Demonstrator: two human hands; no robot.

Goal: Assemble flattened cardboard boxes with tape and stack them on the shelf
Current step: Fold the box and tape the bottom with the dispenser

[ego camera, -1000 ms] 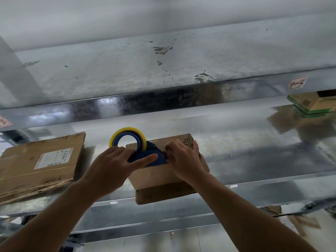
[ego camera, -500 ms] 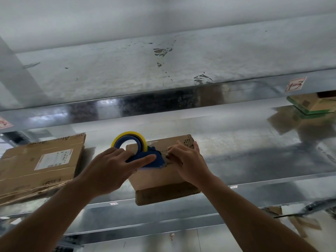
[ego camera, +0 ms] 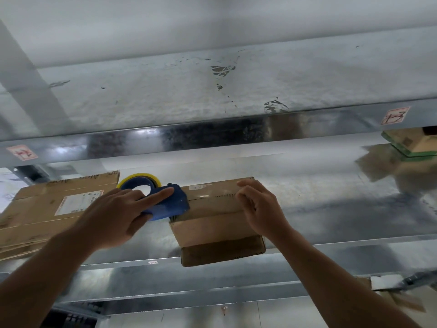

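So from my end: the cardboard box (ego camera: 212, 223) sits at the front edge of the shelf (ego camera: 331, 247), about mid-width, right between the two hands. Left hand (ego camera: 118, 216) grips the blue tape dispenser (ego camera: 170, 204), index finger laid straight along its top, and the dispenser's mouth is touching the box's left end. Right hand (ego camera: 260, 209) is at the box's right end with fingers curled against the top edge; can't tell if it's actually gripping or just resting there.

Toward the shelf's left edge there's a stack of flat cardboard (ego camera: 47, 209), and at the far right corner another box with green trim (ego camera: 413, 143).

Compared to half a second ago, the dispenser has slid left off the box top, and the right hand has shifted away from it toward the right end.
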